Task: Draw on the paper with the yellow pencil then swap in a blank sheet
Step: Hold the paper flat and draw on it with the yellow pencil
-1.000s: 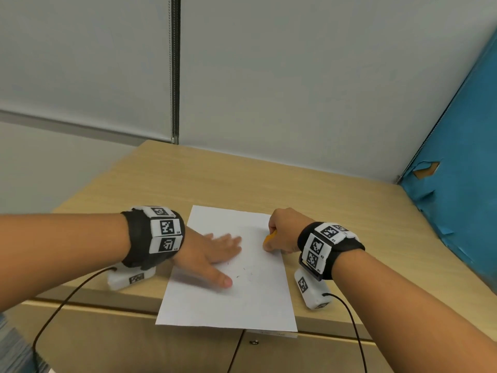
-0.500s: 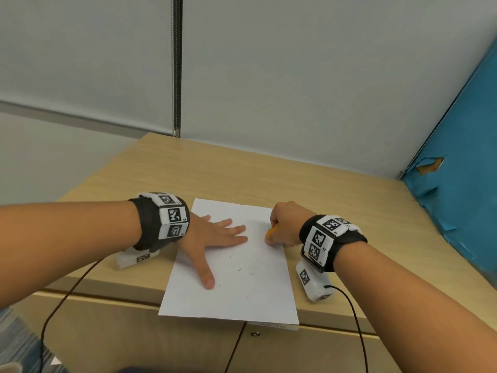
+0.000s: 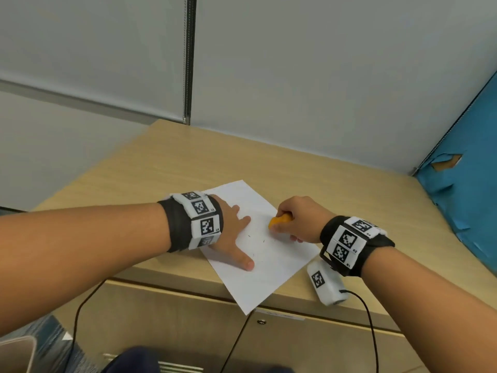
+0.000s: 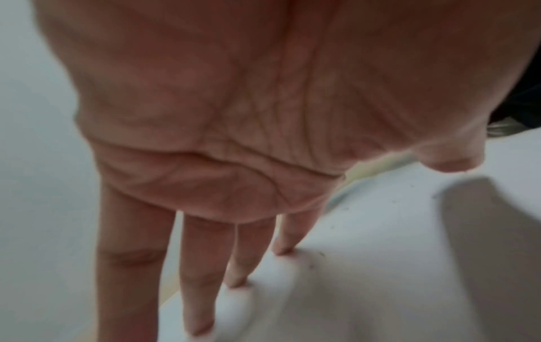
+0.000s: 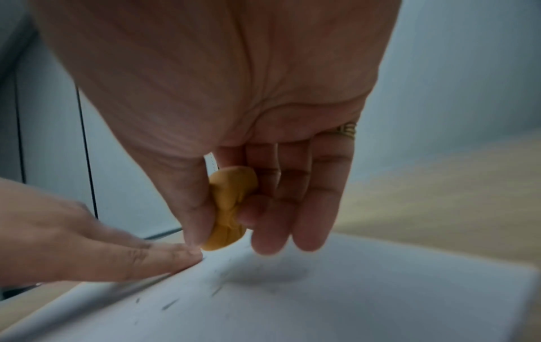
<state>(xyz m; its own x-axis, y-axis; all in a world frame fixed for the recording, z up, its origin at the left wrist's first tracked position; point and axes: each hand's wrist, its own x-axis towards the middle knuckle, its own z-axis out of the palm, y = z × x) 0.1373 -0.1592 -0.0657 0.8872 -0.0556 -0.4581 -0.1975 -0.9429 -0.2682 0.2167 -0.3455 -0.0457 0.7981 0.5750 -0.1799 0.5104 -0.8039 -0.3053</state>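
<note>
A white sheet of paper (image 3: 271,265) lies askew on the wooden top, one corner hanging over the front edge, with small dark specks on it. My left hand (image 3: 240,239) lies flat on its left part, fingers straight and spread; the left wrist view shows the fingertips (image 4: 234,281) pressing the paper (image 4: 366,266). My right hand (image 3: 289,224) hovers over the sheet's right side and pinches a short, soft yellow-orange lump (image 3: 278,221), eraser-like, between thumb and fingers. In the right wrist view the lump (image 5: 231,208) sits just above the paper (image 5: 322,305). No pencil shaft shows.
The wooden cabinet top (image 3: 309,173) stretches back to a grey partition wall. A blue panel (image 3: 473,184) borders its right side. The right wrist's white camera box (image 3: 326,285) sits near the front edge, cable hanging down. Cabinet doors (image 3: 309,343) lie below.
The paper has turned under my left hand from roughly square to the edge to askew, a corner now past the front edge. My right hand has lifted slightly, showing more of the lump.
</note>
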